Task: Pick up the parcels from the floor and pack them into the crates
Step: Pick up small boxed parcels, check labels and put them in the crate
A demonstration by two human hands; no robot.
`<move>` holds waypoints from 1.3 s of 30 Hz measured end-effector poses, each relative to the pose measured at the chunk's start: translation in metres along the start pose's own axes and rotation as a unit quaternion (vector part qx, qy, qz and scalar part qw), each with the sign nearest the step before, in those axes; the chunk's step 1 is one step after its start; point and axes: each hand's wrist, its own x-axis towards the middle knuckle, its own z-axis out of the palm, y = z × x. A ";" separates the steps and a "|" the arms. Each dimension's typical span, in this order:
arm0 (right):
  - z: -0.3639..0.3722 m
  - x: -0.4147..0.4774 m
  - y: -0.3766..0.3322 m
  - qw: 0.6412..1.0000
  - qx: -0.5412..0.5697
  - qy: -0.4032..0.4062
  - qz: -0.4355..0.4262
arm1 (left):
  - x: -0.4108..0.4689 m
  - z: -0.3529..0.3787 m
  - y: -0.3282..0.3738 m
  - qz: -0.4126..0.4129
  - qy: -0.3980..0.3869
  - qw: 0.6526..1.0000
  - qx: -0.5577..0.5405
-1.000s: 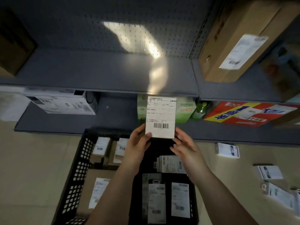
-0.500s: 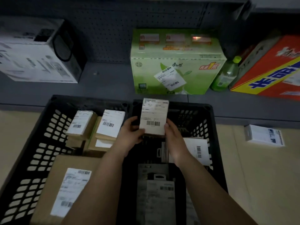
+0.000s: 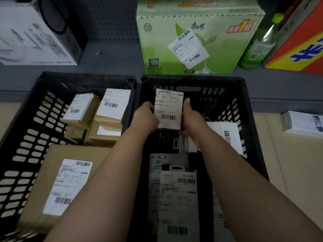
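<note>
Both hands hold one small labelled parcel (image 3: 168, 109) between them, upright, with the barcode label facing the camera. The left hand (image 3: 146, 117) grips its left edge with the thumb on the label. The right hand (image 3: 191, 119) grips the right edge with the thumb up along the side. The parcel sits over the far half of the right black crate (image 3: 192, 81), below rim level; can't tell if it touches anything under it.

Flat labelled packets (image 3: 176, 189) lie in the near part of the right crate, and a white mailer (image 3: 225, 133) leans by its right wall. The left black crate (image 3: 87, 76) touches the right one. It holds a big brown box (image 3: 52, 172) near and a stack of small brown parcels (image 3: 108, 112) far.

On the grey shelf (image 3: 113, 62) behind, from left to right: a white-and-black box (image 3: 35, 32), a green drinks carton (image 3: 197, 35), a green bottle (image 3: 258, 48) and a red-orange box (image 3: 300, 44). One small white box (image 3: 304, 123) lies on the floor (image 3: 288, 163) to the right of the crates.
</note>
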 end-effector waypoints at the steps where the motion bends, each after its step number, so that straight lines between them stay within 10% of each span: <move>1: 0.000 0.002 0.000 1.000 -0.020 -0.001 -0.002 | 0.000 0.001 0.000 0.001 0.003 1.000 0.009; 25: 0.011 0.007 0.008 0.995 -0.035 -0.076 0.047 | -0.007 0.014 0.005 -0.151 -0.093 0.964 -0.200; 39: 0.017 0.003 0.039 0.995 0.084 -0.046 0.038 | -0.024 0.028 -0.003 -0.193 -0.085 0.885 -0.415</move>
